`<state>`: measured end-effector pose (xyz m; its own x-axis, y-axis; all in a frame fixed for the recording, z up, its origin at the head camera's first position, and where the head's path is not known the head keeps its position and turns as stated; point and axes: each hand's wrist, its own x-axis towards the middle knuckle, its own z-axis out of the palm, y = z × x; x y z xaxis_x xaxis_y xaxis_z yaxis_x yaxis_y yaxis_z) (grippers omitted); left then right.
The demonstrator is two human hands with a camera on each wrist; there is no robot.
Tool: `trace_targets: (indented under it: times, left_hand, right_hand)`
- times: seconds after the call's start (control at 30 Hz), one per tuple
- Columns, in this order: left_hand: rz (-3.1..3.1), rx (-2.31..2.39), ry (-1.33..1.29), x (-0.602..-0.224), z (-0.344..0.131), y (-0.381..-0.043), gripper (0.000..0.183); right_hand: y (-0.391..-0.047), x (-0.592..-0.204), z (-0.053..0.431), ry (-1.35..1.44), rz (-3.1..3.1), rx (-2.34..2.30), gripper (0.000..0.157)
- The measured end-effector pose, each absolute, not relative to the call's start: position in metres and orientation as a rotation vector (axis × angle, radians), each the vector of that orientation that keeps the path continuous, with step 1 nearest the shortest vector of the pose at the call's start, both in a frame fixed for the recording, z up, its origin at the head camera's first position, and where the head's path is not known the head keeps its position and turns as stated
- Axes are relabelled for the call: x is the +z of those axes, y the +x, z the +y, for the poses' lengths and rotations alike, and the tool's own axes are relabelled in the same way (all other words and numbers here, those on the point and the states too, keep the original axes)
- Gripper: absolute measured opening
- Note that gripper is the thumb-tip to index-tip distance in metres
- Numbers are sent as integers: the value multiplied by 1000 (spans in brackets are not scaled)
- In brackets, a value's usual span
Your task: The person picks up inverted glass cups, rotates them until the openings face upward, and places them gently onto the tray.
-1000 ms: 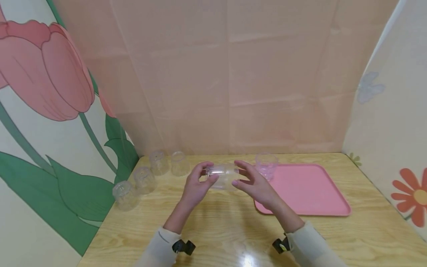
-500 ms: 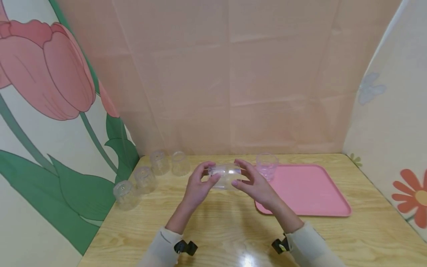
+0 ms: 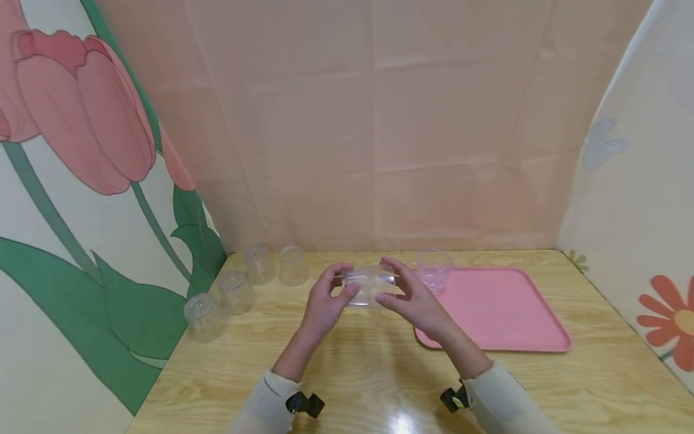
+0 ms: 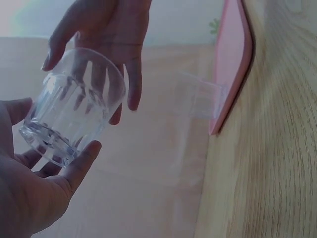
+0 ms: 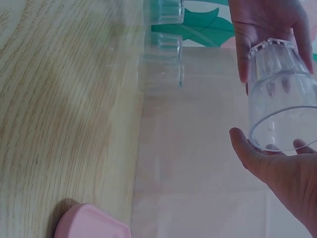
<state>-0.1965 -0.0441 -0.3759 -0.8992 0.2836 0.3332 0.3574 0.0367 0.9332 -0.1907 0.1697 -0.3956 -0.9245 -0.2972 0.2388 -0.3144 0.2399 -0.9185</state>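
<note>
A clear tumbler [image 3: 368,288] is held on its side above the table, its base to the left and its mouth to the right. My left hand [image 3: 323,301] grips it around the base, thumb in front and fingers behind, as the left wrist view shows on the tumbler [image 4: 74,106]. At the mouth end is my right hand [image 3: 414,298], fingers spread around the rim. In the right wrist view the right thumb [image 5: 240,139] stands slightly apart from the rim; whether the other fingers touch it is unclear. Another clear tumbler [image 3: 434,271] stands at the pink tray's left back corner.
The pink tray [image 3: 499,307] lies on the right of the wooden table [image 3: 358,380]. Several clear tumblers [image 3: 205,318] stand upside down along the left and back left. A pink cloth [image 3: 374,150] hangs behind, and floral panels [image 3: 650,211] flank the table.
My left hand has shifted slightly right with the tumbler, bringing its mouth farther between the right hand's fingers. The right hand has hardly moved. The tray and other tumblers stay in place.
</note>
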Motion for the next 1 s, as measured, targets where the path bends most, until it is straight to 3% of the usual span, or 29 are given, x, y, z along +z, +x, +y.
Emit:
trace_targets:
  times: [1.0]
  left_hand:
    - [-2216, -2038, -719, -377, -37, -196, 39]
  right_hand:
    - [-189, -392, 173, 520, -2486, 1871, 65]
